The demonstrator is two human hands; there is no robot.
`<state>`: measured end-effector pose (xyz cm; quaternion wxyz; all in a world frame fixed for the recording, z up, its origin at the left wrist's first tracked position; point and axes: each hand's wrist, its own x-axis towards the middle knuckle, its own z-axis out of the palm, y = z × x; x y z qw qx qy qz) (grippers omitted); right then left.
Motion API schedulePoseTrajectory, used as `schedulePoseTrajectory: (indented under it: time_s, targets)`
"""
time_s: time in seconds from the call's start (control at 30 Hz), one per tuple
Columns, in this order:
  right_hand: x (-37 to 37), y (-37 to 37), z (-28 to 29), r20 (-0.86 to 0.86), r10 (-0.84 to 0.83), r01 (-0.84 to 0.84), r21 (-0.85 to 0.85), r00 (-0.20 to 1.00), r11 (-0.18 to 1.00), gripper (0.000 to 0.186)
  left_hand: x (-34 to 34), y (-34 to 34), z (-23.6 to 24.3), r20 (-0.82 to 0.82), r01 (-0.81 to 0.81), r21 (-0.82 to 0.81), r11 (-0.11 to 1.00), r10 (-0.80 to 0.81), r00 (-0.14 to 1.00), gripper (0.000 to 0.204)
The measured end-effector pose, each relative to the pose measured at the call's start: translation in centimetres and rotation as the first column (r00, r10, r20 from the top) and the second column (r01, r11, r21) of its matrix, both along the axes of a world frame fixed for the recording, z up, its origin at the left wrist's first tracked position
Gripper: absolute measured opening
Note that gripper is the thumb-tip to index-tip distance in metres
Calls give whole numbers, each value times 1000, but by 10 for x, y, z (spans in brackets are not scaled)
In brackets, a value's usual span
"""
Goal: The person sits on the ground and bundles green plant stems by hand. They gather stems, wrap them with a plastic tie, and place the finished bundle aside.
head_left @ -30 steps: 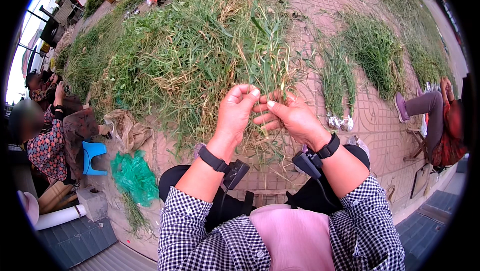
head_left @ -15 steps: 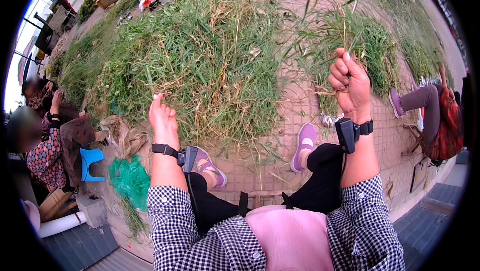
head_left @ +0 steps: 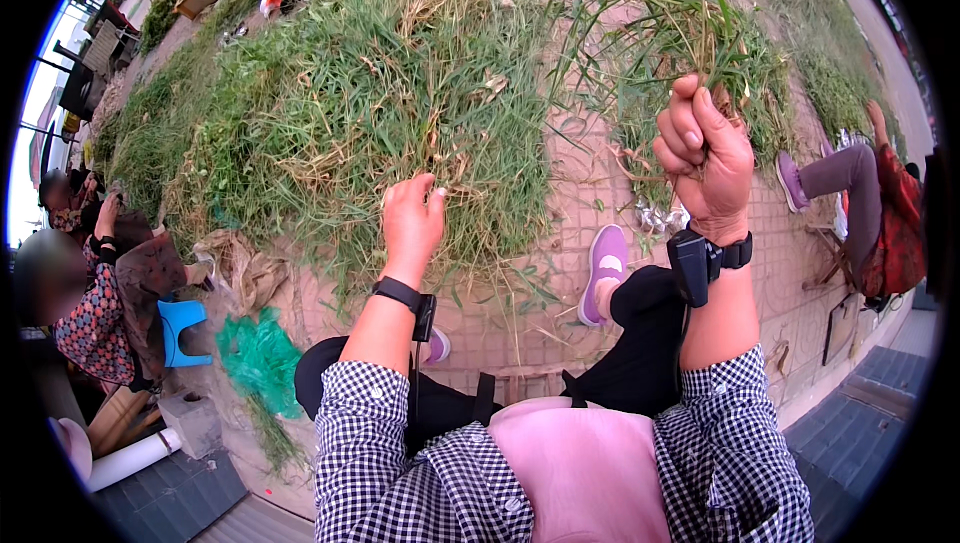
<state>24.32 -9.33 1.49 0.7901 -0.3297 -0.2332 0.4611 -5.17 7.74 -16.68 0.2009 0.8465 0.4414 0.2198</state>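
My right hand (head_left: pixel 705 148) is closed round the stems of a grass bunch (head_left: pixel 690 23), whose long green blades fan out beyond the fist. Below and behind that bunch, a smaller heap of cut grass (head_left: pixel 770 93) lies on the paving. My left hand (head_left: pixel 412 228) is over the near edge of a large grass pile (head_left: pixel 340 93), green blades mixed with dry yellow stalks. Its thumb stands apart from the index finger, and nothing shows in its grip. The tips of the other fingers are partly hidden.
A green plastic bag (head_left: pixel 260 353), a blue stool (head_left: pixel 184 333) and a brown sack (head_left: pixel 240 268) lie to the left, beside seated people. Another person in red (head_left: pixel 895 223) sits at the right. More grass (head_left: pixel 830 53) spreads along the far right. My shoe (head_left: pixel 605 268) rests on the paving.
My left hand has moved right along the pile's near edge, and its fingers have opened. My right hand stays nearly in place, its bunch looking fuller and tilted more toward the left.
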Motion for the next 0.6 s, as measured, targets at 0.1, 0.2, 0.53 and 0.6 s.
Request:
schedulePoseTrajectory:
  time_s: [0.1, 0.2, 0.53, 0.6]
  targets:
    - [-4, -4, 1, 23, 4, -5, 14, 1000, 1000, 26, 36, -46, -8, -223, 228, 42, 973, -214, 951, 42]
    - [-8, -2, -1, 6, 0, 0, -16, 1000, 1000, 26, 49, -74, -41, -446, 494, -150, 857, -504, 739, 58]
    - [-4, -6, -3, -10, -7, 6, -21, 1000, 1000, 29, 10, 28, -85, -933, 352, -31, 935, -153, 325, 49]
    - [-3, -7, -4, -19, -18, 17, -33, 1000, 999, 30, -22, 63, -77, -956, 157, 31, 987, -16, 292, 47]
